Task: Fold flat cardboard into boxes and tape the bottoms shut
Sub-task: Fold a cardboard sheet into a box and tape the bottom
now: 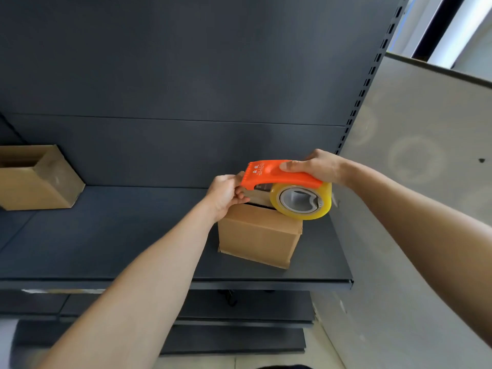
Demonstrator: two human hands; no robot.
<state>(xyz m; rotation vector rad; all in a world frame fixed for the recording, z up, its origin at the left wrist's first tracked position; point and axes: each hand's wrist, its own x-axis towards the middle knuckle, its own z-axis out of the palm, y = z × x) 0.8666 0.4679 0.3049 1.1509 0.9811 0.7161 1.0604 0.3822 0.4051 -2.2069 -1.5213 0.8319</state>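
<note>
The cardboard box point(259, 235) is set on the dark shelf point(106, 235), near its right end and a little back from the front edge. An orange tape dispenser point(271, 174), loaded with a clear tape roll point(300, 201), is held over the box's top, its handle grasped by the right hand point(316, 166). The fingers of the left hand point(226, 195) are curled at the dispenser's front end; what is pinched cannot be told. A second box point(40, 179) is seen at the shelf's left edge.
</note>
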